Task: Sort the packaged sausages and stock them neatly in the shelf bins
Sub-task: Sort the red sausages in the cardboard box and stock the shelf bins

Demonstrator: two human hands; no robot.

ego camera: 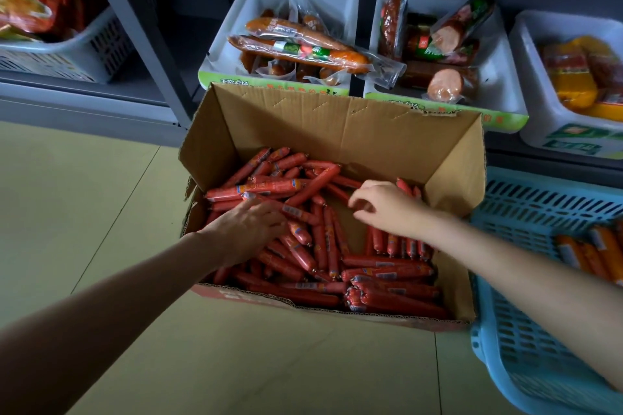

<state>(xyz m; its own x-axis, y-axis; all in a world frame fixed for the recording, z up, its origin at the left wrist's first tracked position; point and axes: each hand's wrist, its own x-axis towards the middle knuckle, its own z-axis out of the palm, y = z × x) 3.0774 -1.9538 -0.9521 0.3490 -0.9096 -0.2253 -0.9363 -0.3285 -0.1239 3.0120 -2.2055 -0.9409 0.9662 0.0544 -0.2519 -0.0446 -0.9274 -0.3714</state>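
On a pale tiled floor before the shelf bins (279, 30), thin red-wrapped sausages (323, 246) with small printed labels lie heaped in an open cardboard box (337, 125). Both hands reach down into the box: the left hand (247, 229) rests palm-down on the pile with fingers curled round several sticks, while the right hand (384, 207) hovers above, fingertips bent and pinching one sausage
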